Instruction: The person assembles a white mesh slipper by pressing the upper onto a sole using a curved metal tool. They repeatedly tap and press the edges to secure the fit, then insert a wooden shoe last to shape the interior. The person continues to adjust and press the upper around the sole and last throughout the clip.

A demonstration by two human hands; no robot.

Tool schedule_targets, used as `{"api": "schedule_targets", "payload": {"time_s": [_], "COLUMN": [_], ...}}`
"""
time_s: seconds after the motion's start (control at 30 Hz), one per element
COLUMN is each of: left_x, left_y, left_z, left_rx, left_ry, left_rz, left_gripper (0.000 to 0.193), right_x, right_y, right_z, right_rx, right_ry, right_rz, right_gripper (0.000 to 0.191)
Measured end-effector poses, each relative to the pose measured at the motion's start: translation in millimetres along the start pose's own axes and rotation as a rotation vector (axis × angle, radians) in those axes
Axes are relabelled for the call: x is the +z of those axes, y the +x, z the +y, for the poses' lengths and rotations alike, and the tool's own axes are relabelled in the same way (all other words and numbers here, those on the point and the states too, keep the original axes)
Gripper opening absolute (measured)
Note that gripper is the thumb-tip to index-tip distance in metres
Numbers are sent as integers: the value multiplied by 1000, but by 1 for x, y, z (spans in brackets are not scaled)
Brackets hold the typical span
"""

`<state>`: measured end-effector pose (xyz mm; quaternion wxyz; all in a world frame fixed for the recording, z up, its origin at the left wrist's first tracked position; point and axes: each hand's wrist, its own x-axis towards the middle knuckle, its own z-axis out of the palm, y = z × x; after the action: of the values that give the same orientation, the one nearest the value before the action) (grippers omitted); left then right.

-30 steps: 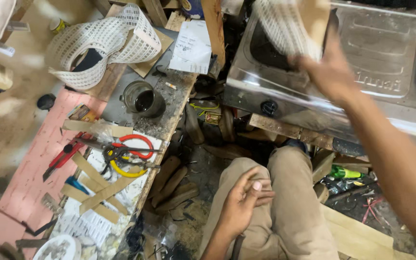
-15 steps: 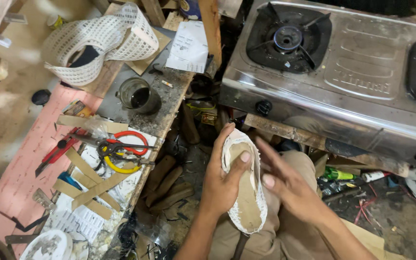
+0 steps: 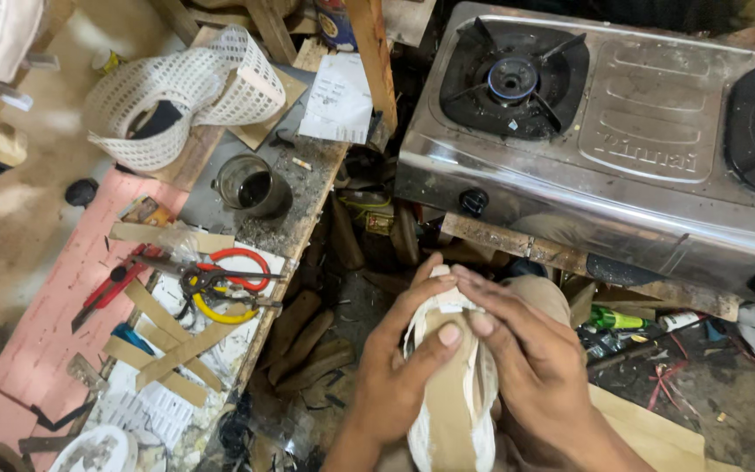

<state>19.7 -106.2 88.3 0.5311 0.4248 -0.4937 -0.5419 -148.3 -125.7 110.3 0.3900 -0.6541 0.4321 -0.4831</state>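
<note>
Both hands press tan insole onto white mesh shoe upper; L hand grasping it, R hand clasping w/ thumb on top; bonding step; next needs firm, even pressure along edges.

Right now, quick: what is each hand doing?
Left hand: closed around the shoe sole, thumb pressing its tan top.
Right hand: holding the same sole from the other side, fingers curled over its end.

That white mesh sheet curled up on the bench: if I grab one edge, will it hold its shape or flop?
The white mesh sheet already curls in loose loops, so it will probably flex and sag. Its open perforations suggest it is light. It seems unlikely to roll away, though lifting may drag the paper beside it.
</note>
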Motion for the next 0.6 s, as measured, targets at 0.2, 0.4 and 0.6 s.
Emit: {"api": "schedule_targets", "payload": {"time_s": [0.2,0.4,0.6], "left_x": [15,9,5], "left_y": [-32,-63,-85], "left_z": [-6,-29,-46], "left_rx": [-419,-311,-286], "left_ry": [-178,-110,-3], "left_rz": [148,146,181], "left_gripper": [62,71,67], "right_x": [-13,7,8], "right_y": [-14,-51,-71], "right_z": [9,18,25], "right_rx": [190,163,-165], "right_ry": [-7,-56,-92], "right_rz": [-259,-132,-140], "right_gripper": [36,28,29]}}
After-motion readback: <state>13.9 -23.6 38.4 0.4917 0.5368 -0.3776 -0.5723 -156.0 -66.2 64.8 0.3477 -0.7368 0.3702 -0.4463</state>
